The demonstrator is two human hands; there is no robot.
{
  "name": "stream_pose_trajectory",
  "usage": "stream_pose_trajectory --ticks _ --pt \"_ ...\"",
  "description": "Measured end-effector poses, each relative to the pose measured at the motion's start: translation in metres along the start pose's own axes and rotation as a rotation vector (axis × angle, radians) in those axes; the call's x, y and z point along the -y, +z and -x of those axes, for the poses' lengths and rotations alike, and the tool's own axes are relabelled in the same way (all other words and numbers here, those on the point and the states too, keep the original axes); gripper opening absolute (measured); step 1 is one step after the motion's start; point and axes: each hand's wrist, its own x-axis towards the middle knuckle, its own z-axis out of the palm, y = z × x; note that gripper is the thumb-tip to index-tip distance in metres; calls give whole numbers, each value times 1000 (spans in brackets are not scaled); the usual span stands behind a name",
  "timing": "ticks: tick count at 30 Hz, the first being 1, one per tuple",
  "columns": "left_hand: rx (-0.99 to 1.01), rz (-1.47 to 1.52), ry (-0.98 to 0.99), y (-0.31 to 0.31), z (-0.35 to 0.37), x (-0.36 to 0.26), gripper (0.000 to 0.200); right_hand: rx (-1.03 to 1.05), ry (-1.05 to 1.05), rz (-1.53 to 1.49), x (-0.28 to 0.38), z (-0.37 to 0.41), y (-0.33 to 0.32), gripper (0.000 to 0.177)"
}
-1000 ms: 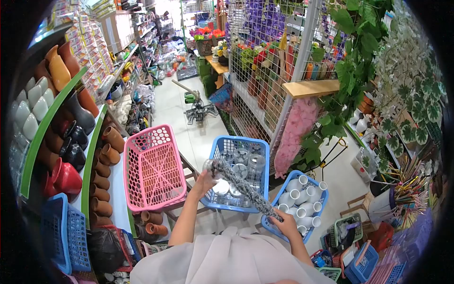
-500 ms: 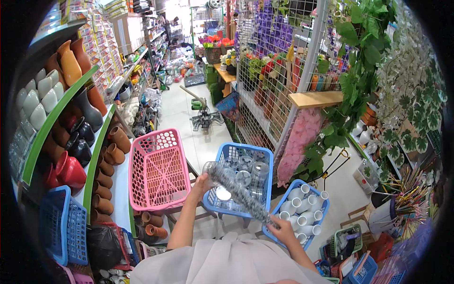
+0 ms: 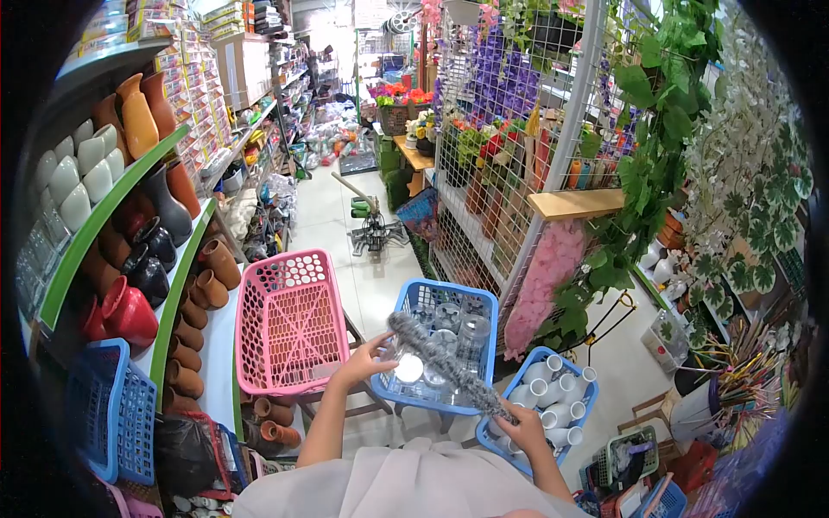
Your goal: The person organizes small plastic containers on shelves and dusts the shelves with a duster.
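Observation:
My left hand [image 3: 361, 363] grips a clear glass jar [image 3: 404, 366] just over the near left corner of a blue basket [image 3: 482, 300] filled with several clear jars. My right hand [image 3: 521, 428] holds the lower end of a long grey fluffy duster [image 3: 440, 356], which slants up and left over the jar. Under my right hand sits a second blue basket [image 3: 591, 388] holding several white cups.
An empty pink basket [image 3: 287, 322] rests on the shelf edge to the left. Shelves with brown, black, red and white vases [image 3: 155, 250] line the left side. A wire grid wall with artificial flowers and vines [image 3: 553, 155] stands to the right. The aisle floor runs ahead.
My left hand has lowered the jar down toward the blue basket. The duster has come off the jar's mouth and its tip now lies above the jar. The view shifted slightly.

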Motion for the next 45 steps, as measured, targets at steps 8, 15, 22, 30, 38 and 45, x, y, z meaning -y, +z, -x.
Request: stream_pose_trajectory --ticks 8,15,22,30,38,45 --pt "93 184 9 -5 0 17 107 0 21 -95 -18 3 3 46" --pt "234 648 196 6 -3 12 115 48 125 -220 -28 11 13 44" --pt "-1 968 445 21 -8 9 85 85 188 -310 -35 15 23 45" --pt "-156 1250 415 18 -31 53 68 127 231 -360 -46 11 39 45" --pt "-280 1168 485 30 -20 22 65 67 142 -346 -38 12 46 42" --pt "-404 1135 477 26 -32 53 56 40 112 -270 -28 8 54 42"
